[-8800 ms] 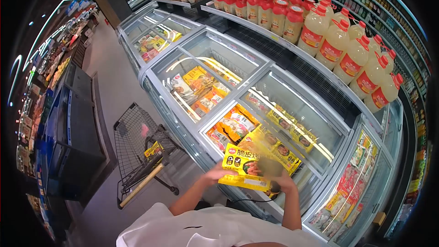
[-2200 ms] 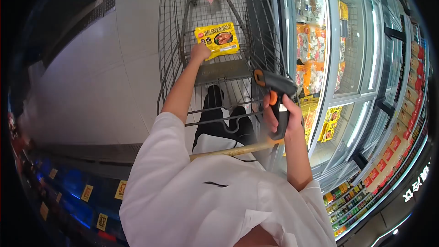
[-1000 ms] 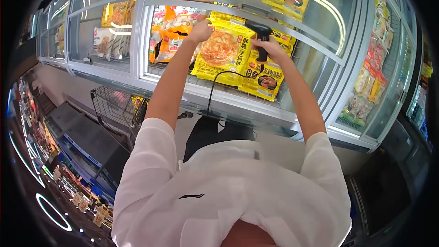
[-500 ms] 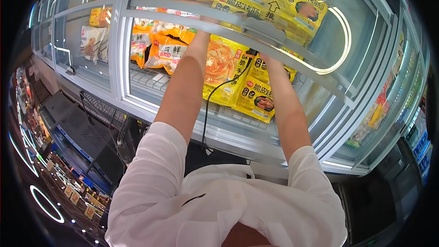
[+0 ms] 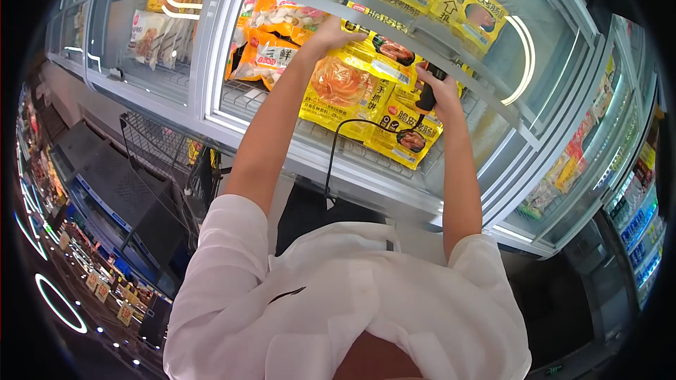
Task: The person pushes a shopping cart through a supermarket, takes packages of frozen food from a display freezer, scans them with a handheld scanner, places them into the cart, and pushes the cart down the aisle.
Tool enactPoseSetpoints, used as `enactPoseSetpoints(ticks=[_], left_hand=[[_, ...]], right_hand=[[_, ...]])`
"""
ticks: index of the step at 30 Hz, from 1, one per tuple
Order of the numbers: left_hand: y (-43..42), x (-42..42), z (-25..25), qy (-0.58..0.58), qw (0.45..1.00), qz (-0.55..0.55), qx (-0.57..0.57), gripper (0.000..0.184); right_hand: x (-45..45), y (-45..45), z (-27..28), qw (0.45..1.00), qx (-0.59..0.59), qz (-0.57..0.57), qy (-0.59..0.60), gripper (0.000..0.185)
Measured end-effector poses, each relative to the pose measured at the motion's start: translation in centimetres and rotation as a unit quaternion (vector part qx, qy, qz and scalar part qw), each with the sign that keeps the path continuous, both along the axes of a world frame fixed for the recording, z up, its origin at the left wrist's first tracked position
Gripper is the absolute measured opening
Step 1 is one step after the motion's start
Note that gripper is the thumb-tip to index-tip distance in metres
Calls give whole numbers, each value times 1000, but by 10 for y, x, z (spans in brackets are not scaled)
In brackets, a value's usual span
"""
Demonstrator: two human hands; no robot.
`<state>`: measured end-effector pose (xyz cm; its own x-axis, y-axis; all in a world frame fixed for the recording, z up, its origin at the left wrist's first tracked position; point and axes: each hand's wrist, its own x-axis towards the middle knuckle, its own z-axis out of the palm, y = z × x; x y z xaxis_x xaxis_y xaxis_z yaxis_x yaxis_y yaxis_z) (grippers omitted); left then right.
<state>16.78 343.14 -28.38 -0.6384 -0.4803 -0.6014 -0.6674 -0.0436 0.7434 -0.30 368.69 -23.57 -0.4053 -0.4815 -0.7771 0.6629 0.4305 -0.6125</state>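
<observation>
Inside the freezer's open section, my left hand [image 5: 331,36] grips the left edge of a yellow sausage packet [image 5: 391,53], its thumb laid over the front. The packet is lifted and tilted above the other goods. My right hand [image 5: 442,90] is wrapped round a black corded handheld device [image 5: 427,93], close to the packet's right end. From the device a black cable [image 5: 334,144] loops down towards my body. Below lie a yellow bag of pancakes [image 5: 341,84] and another sausage packet [image 5: 405,134]. Orange-and-white bags [image 5: 264,56] lie left of my left hand.
Sliding glass lids with metal frames [image 5: 486,95] border the opening on the right and far side. More yellow packets [image 5: 468,14] show through the glass. A wire basket [image 5: 158,134] and dark boxy equipment [image 5: 116,190] stand at the left.
My left hand has come back into clear view, raising a sausage packet over the pancakes. My right hand has drawn out from under the lid, and the black device now shows in it.
</observation>
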Motion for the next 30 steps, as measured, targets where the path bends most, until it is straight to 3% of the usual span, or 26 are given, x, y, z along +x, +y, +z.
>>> enactPoseSetpoints(ticks=[2,3,4,6,10,12,14,17,21,26,30], left_hand=[[22,28,14,-13,999,32,25,78],[33,36,55,-52,995,57,63,82],[43,50,76,-65,993,70,64,72],[57,81,122,9,972,115,203,56],[89,144,201,36,954,196,224,49],[107,181,240,94,920,266,274,40],[121,221,274,107,914,309,240,32],[142,295,311,245,853,394,239,32],[172,396,366,304,806,475,179,30],[202,533,397,334,732,585,103,33],[221,651,382,381,643,661,70,32]], right_hand=[[17,17,37,991,16,111,78,33],[27,24,56,992,10,102,67,32],[37,30,76,991,7,110,72,32],[56,39,113,997,9,74,33,31],[92,42,191,994,-19,108,5,29],[125,40,232,984,-34,143,104,28],[157,33,275,969,-27,189,156,27],[207,19,324,934,-92,297,178,30],[299,-5,369,868,-197,368,269,40],[432,-32,392,819,-244,450,257,49],[563,-63,380,872,-260,385,153,35]])
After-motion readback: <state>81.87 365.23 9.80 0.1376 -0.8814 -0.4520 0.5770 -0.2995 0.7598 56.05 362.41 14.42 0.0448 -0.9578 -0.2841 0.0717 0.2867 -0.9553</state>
